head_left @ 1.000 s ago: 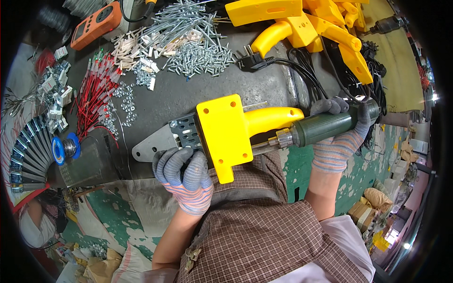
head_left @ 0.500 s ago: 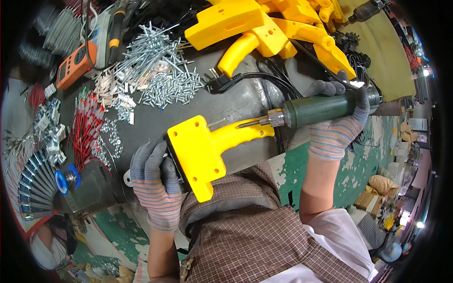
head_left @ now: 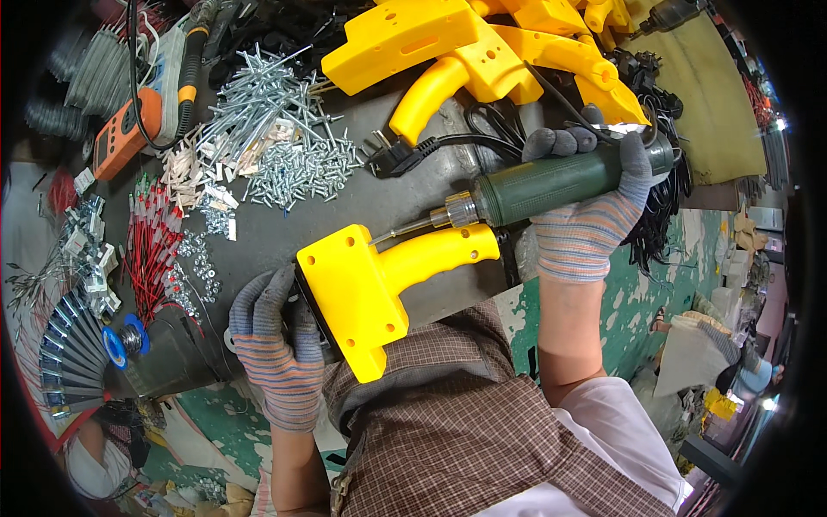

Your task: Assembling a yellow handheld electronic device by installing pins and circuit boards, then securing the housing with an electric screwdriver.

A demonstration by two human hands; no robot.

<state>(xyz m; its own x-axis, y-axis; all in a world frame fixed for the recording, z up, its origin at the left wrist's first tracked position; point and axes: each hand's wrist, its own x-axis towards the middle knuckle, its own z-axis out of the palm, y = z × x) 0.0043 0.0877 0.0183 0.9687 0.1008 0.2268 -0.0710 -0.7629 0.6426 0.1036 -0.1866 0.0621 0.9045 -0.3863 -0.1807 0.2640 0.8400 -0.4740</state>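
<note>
My left hand [head_left: 277, 345], in a grey striped knit glove, grips a yellow plastic pistol-shaped housing [head_left: 349, 297] by its dark left end. The housing's handle [head_left: 439, 258] points right, and several screw holes show in its face. My gloved right hand [head_left: 594, 194] is wrapped round a green electric screwdriver [head_left: 547, 185], held nearly level above the handle. The screwdriver's bit [head_left: 409, 228] points left, its tip at the housing's upper edge beside the handle's root. Whether a screw sits at the tip is too small to tell.
Piles of long and short screws [head_left: 297, 168] lie behind the housing, with red-wired parts [head_left: 151, 250] to their left. More yellow housings [head_left: 413, 43] and a black plug [head_left: 401, 155] with cable lie at the back. An orange meter [head_left: 125, 138] and a solder spool [head_left: 129, 339] are at left.
The screwdriver has moved left and slightly down, bringing its bit from above the handle to the housing's edge, where a thin screw stuck out before. The housing has shifted slightly left and down.
</note>
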